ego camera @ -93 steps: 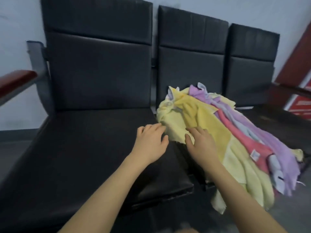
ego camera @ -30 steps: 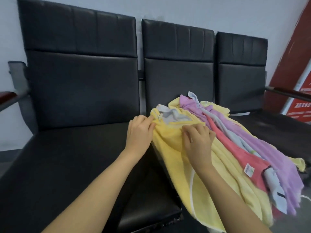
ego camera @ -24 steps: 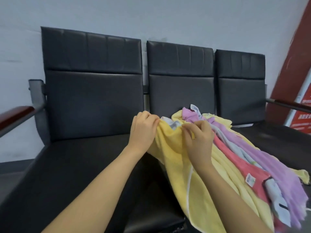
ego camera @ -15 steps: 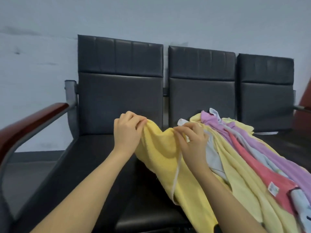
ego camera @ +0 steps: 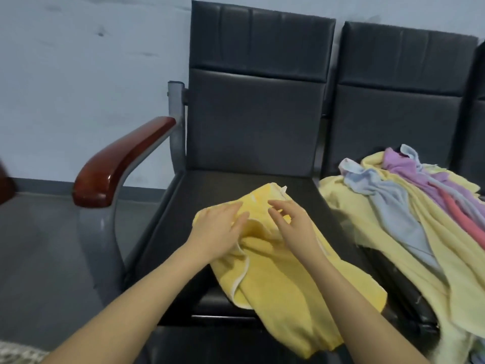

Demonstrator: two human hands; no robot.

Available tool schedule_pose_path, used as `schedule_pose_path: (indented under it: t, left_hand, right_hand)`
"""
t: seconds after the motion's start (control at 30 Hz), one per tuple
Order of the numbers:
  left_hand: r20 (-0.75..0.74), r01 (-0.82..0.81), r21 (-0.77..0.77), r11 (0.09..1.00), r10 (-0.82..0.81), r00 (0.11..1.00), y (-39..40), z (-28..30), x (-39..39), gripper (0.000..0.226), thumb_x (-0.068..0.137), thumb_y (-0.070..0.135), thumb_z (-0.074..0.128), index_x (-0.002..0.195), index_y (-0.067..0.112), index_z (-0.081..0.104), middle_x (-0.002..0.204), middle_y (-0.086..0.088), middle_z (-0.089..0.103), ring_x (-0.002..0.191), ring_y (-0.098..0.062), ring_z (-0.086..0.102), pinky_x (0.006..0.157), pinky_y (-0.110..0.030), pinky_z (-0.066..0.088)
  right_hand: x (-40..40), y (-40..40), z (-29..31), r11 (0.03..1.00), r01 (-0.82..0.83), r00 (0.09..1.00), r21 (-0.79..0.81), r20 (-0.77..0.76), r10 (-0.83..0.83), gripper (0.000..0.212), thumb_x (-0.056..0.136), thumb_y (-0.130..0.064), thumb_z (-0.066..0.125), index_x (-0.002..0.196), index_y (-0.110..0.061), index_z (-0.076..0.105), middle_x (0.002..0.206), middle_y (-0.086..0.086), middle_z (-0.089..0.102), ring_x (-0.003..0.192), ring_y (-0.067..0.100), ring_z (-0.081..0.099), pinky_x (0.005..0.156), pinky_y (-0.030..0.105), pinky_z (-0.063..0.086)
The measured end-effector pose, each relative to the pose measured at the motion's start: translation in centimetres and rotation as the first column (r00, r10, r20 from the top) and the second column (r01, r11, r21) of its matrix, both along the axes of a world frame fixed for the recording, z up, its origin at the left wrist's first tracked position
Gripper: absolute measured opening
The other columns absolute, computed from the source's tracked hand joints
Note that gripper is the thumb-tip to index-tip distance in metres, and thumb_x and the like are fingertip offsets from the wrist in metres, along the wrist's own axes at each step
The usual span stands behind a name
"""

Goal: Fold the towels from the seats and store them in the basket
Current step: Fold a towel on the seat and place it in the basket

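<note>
Risk: yellow towel (ego camera: 275, 271) overhangs the seat (ego camera: 223, 185) edge; your left hand (ego camera: 220, 232) presses flat, right hand (ego camera: 291, 227) hovers loosely open, so it may slide off.

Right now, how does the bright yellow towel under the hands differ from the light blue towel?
The bright yellow towel lies alone on the left seat, under both hands; the light blue towel lies untouched in the pile on the next seat. The yellow one hangs over the seat's front edge; the blue one lies on pale yellow cloth. Both are rumpled, unfolded.
</note>
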State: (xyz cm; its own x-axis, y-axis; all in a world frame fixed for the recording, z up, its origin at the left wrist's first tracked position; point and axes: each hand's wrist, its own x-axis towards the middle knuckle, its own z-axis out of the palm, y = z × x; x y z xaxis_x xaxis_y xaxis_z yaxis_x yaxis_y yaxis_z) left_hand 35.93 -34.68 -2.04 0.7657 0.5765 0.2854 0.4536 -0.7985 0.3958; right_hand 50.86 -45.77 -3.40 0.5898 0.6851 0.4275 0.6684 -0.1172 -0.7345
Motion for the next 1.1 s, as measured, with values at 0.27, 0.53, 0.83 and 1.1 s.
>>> schedule_pose_path:
  t: [0.27, 0.53, 0.83, 1.1]
  left_hand:
    - [-0.406, 0.064, 0.078, 0.995, -0.028, 0.914, 0.2, -4.9, 1.7, 0.055, 0.102, 0.045, 0.011, 0.153, 0.024, 0.008, 0.159, 0.003, 0.012, 0.146, -0.015, 0.009, 0.116, -0.039, -0.001]
    - [-0.086, 0.088, -0.148, 0.985, -0.101, 0.991, 3.5, -4.9, 3.3, 0.045, 0.103, 0.039, 0.019, 0.143, 0.029, 0.040, 0.141, 0.009, 0.047, 0.134, -0.009, 0.034, 0.110, -0.033, 0.007]
    - [0.389, 0.216, -0.519, 0.827, 0.004, 0.921, 2.1, -0.5, 1.9, 0.021, 0.088, 0.030, 0.064, 0.108, 0.028, 0.069, 0.093, 0.012, 0.068, 0.087, -0.001, 0.062, 0.079, -0.012, 0.049]
    - [0.001, -0.252, -0.243, 0.937, 0.260, 0.966, 5.8, -3.8, 0.0, 0.048, 0.101, 0.039, 0.036, 0.144, 0.018, 0.038, 0.153, -0.005, 0.030, 0.139, -0.023, 0.028, 0.112, -0.044, 0.021]
  right_hand:
    - [2.5, -2.6, -3.1, 0.929, 0.042, 0.992, -0.367, -0.093, -0.082, 0.018, 0.098, -0.043, 0.045, 0.100, -0.044, 0.063, 0.105, -0.028, 0.061, 0.117, 0.017, 0.046, 0.092, 0.028, 0.017]
    - [2.6, -1.4, -3.7, 0.977, -0.043, 0.993, -0.207, -0.120, 0.019, 0.016, 0.091, -0.032, 0.063, 0.091, -0.047, 0.066, 0.081, -0.018, 0.067, 0.106, 0.025, 0.053, 0.097, 0.029, 0.029]
    - [3.0, 0.3, -1.1, 0.976, 0.202, 0.945, 0.083, -0.276, -0.173, 0.013, 0.093, -0.022, 0.060, 0.093, -0.028, 0.071, 0.094, -0.019, 0.065, 0.095, 0.003, 0.058, 0.095, 0.032, 0.044]
    - [-1.6, 0.5, -2.5, 0.979, 0.183, 0.946, 0.088, 0.256, -0.199, 0.038, 0.086, -0.054, 0.051, 0.111, -0.030, 0.067, 0.090, -0.013, 0.050, 0.091, 0.011, 0.047, 0.085, 0.023, 0.017]
